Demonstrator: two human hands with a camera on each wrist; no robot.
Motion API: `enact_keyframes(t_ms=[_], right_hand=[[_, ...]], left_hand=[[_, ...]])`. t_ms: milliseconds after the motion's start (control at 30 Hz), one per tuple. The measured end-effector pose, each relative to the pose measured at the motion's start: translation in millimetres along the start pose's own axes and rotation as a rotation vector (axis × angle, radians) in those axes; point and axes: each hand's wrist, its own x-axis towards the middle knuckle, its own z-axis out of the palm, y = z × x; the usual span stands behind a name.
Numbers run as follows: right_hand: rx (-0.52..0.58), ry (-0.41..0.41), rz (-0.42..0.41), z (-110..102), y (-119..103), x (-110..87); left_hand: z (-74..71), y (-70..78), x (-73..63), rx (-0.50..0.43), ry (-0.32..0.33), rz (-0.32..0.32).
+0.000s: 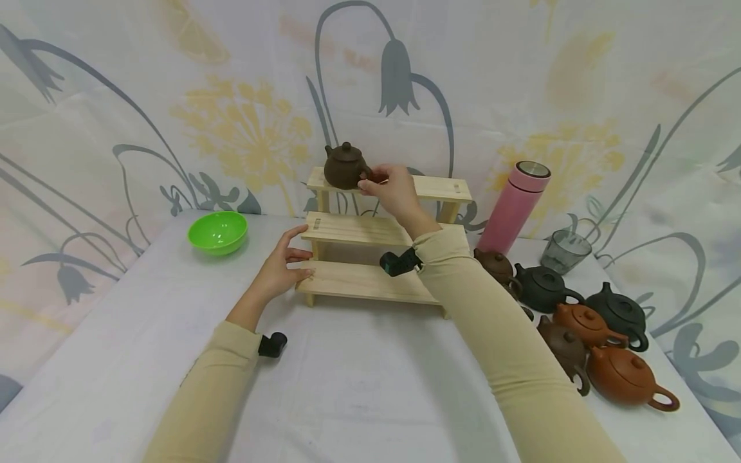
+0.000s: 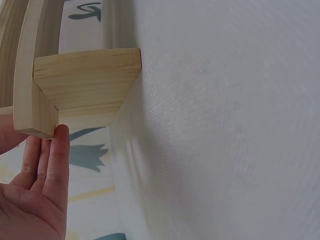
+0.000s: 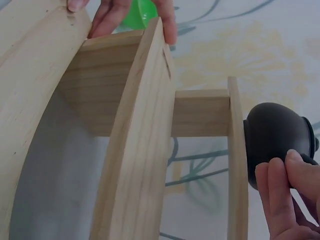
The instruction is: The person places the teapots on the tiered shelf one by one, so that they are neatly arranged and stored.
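A small dark brown teapot (image 1: pixel 344 168) sits at the left end of the top tier of a three-tier wooden display stand (image 1: pixel 370 276). My right hand (image 1: pixel 399 196) pinches its handle between thumb and fingers, as the right wrist view also shows, with the pot's base against the top board. My left hand (image 1: pixel 280 267) touches the left end of the stand, thumb on the lowest board and index finger reaching the middle one. In the left wrist view its straight fingers (image 2: pixel 59 165) meet the end of a board.
Several brown, black and reddish teapots (image 1: pixel 628 376) are grouped on the table at the right. Behind them stand a pink thermos (image 1: pixel 515 209) and a clear glass (image 1: pixel 566 251). A bright green bowl (image 1: pixel 218 233) is left of the stand. Patterned cloth (image 1: pixel 249 128) hangs behind.
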Motion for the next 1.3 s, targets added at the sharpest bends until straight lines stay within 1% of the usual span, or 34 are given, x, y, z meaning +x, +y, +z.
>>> enact_keyframes(t_ms=[133, 233, 333, 467, 733, 1100, 1300], right_hand=[[-0.047, 0.012, -0.013, -0.5, 2.2, -2.8], [-0.033, 0.015, 0.002, -2.5, 3.6, -5.4], [0.000, 0.035, 0.013, -6.5, 5.8, -8.8], [0.032, 0.053, 0.006, -13.8, 8.4, -15.4], [0.074, 0.069, -0.027, -30.2, 9.9, -34.8], [0.071, 0.069, -0.044, -54.0, 11.9, -63.4], [0.091, 0.070, -0.086, -64.7, 13.9, -80.6]], left_hand=[[1.5, 1.1, 0.5, -0.001, -0.004, -0.006], [2.7, 2.6, 0.6, -0.002, -0.006, -0.013], [4.1, 3.2, 1.1, -0.003, -0.008, -0.014], [5.6, 2.4, 1.3, -0.002, -0.006, -0.011], [5.0, 0.4, -0.1, 0.007, 0.000, -0.009], [2.3, 0.2, -1.6, 0.019, 0.008, 0.010], [1.7, 2.4, -2.0, 0.018, 0.007, 0.014]])
